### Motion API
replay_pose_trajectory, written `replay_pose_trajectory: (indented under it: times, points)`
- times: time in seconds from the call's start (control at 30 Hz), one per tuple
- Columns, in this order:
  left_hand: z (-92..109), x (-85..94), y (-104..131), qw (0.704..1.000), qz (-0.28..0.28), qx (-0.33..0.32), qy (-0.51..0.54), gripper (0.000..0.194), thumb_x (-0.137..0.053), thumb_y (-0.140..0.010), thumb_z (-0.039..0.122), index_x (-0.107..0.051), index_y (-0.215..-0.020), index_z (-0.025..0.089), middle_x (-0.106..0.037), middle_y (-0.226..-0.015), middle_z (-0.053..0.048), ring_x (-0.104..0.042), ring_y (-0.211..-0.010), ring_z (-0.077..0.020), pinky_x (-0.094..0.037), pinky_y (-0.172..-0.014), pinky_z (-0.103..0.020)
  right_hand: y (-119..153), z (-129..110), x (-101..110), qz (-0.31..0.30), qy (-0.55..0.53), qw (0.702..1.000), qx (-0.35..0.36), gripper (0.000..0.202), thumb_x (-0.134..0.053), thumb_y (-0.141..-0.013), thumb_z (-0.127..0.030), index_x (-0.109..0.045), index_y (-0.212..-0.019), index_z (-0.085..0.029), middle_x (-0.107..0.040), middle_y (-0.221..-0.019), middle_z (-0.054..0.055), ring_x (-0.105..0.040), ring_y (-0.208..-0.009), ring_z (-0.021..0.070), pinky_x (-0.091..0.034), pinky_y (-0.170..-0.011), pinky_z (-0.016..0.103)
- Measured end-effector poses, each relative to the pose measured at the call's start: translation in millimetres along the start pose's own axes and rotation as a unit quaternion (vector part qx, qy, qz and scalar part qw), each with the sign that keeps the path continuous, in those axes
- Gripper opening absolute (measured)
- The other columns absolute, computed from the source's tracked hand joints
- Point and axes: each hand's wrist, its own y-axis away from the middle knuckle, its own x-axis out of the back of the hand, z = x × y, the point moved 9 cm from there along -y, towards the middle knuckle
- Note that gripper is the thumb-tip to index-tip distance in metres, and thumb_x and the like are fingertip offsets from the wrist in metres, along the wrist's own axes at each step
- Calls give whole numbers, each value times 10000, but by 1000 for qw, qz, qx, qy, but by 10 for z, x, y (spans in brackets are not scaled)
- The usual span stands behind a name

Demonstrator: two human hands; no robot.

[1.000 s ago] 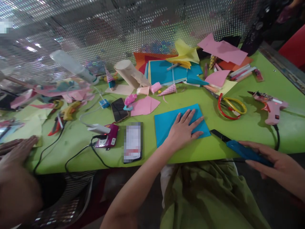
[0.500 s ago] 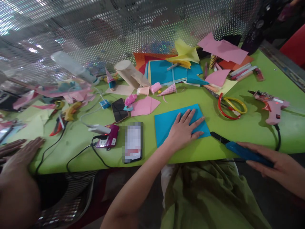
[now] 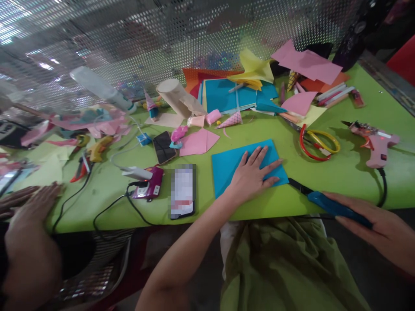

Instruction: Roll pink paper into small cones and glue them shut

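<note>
A sheet of blue paper (image 3: 227, 166) lies on the green table (image 3: 201, 181) near its front edge. My left hand (image 3: 254, 175) rests flat on it with spread fingers. At the right, my right hand (image 3: 372, 220) is wrapped round the blue handle of a cutter (image 3: 333, 207). The cutter's dark tip is at the paper's lower right corner; whether it touches is too small to tell. Beyond the cutter lie scissors (image 3: 319, 142) with red and yellow handles.
A pink glue gun (image 3: 378, 147) stands at the right. Two phones, a purple power adapter (image 3: 151, 183) and cables lie left of the paper. Another person's hands (image 3: 35, 207) are at the far left. Coloured papers (image 3: 223, 97) and a cardboard tube (image 3: 178, 99) lie behind.
The view has shifted slightly, so the table items appear a little further right. Both hands keep their pose, the left on the paper and the right on the cutter.
</note>
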Motion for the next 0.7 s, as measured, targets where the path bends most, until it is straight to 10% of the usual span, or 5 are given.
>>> replay_pose_trajectory:
  times: [0.7]
  points:
    - [7,-5,15,999,2,-1,-49,656,-378,-1071,700,-377,-1676,447,-165,-1834,-42,-154,-1700,-325,-198,-1350,-612,-20,-365,-204,-7,57,996,72,536,-580,-1034,-504,-577,-1565,-427,-657,-1557,-28,-689,-1366,270,-526,-1176,453]
